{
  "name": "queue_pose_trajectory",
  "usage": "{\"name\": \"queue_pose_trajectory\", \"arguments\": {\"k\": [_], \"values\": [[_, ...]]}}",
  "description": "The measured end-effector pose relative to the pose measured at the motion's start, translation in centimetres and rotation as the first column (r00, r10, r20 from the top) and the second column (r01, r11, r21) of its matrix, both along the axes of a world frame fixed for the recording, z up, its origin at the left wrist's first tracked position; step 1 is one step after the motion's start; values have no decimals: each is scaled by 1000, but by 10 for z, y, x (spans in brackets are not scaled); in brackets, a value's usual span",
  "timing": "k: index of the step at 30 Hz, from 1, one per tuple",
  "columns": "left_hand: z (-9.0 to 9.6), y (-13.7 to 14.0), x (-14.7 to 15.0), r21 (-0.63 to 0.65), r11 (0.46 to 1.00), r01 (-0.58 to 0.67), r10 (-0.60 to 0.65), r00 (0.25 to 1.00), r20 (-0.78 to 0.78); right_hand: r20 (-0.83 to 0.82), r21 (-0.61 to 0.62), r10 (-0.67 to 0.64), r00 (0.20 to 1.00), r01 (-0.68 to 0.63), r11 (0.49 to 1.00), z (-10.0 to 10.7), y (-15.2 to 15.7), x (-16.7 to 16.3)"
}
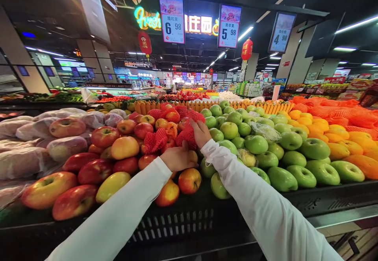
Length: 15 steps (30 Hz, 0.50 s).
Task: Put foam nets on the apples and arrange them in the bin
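Observation:
My left hand point(178, 158) is curled at an apple point(193, 156), whose yellowish side shows past the fingers. Just above and to its right, my right hand point(202, 133) has its fingers closed on a red foam fruit net point(196, 116). Another piece of red foam net point(186, 136) lies between the two hands; whether it wraps the apple is hidden. Red-and-yellow apples point(125, 147) are heaped to the left, several in red foam nets point(155, 139). Loose apples point(189, 181) sit right below my left hand. Green apples point(256, 144) begin beside my right wrist.
Wrapped fruit in clear film point(23, 162) fills the far left. Oranges point(336, 135) and orange netting point(339, 113) lie at the right. A black crate edge point(177, 223) runs along the front, a low yellow fence point(201, 106) behind. Price screens point(172, 20) hang overhead.

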State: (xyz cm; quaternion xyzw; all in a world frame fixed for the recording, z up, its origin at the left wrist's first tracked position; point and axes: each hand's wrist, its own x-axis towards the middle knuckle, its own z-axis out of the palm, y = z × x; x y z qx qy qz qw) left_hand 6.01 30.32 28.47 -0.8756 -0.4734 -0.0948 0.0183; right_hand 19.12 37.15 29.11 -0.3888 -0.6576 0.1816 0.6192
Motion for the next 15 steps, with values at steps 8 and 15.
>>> {"name": "queue_pose_trajectory", "arguments": {"k": [8,15], "values": [[28,5,-10,-40,999,-5,3,999,-33,-33,70,-28,999,30,997,1,2,6],[37,30,-37,-31,965,261,-230,896,380,93,72,-34,995,27,997,-5,9,7]]}}
